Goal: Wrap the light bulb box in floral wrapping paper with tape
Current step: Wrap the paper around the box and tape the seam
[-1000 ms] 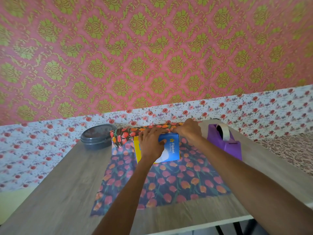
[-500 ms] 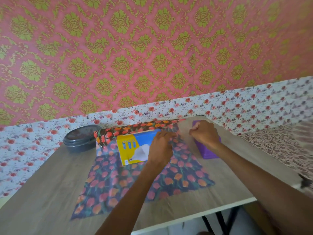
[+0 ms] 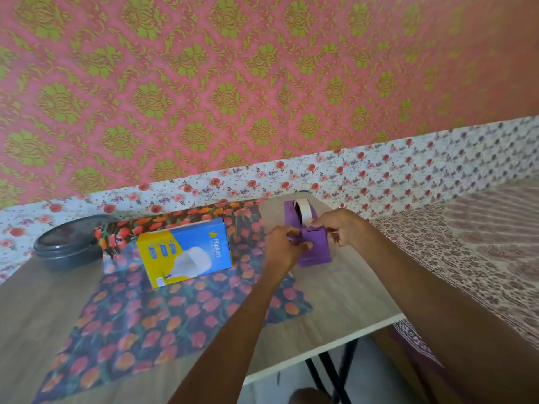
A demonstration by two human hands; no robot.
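Obs., head view:

- Hard to read: motion blur over both hands. Tape roll [image 3: 303,210] partly hidden behind the right hand [image 3: 344,228]. No strip of tape can be made out between the fingertips. Near and left edges of the floral wrapping paper [image 3: 175,319] run out of frame toward 7 o'clock. The paper's far strip stands up behind the box, crumpled at its 9 o'clock end.
- Change from half a second back: the left hand [image 3: 284,250] has left the box edge and gone over to the purple tape dispenser [image 3: 316,252]. The right hand was a fist over the dispenser and now works at its top. The box face is fully uncovered.
- Fingers: left hand curled round the dispenser's near-left side, thumb lying across its front. Right hand curled, thumb and forefinger pinching at the dispenser's top front edge, by the cutter. Cannot tell if the tape end is in that pinch.
- Light bulb box [image 3: 186,252]: lies flat on the far part of the paper, printed face up, yellow end toward 9 o'clock. It sits at 9 o'clock from both hands, near but apart, touched by neither.
- Dispenser stands on the bare table [image 3: 344,304], just beside the paper's right edge, at 3 o'clock from the box.
- Grey lidded container [image 3: 68,246] at 9 o'clock from the box, off the paper
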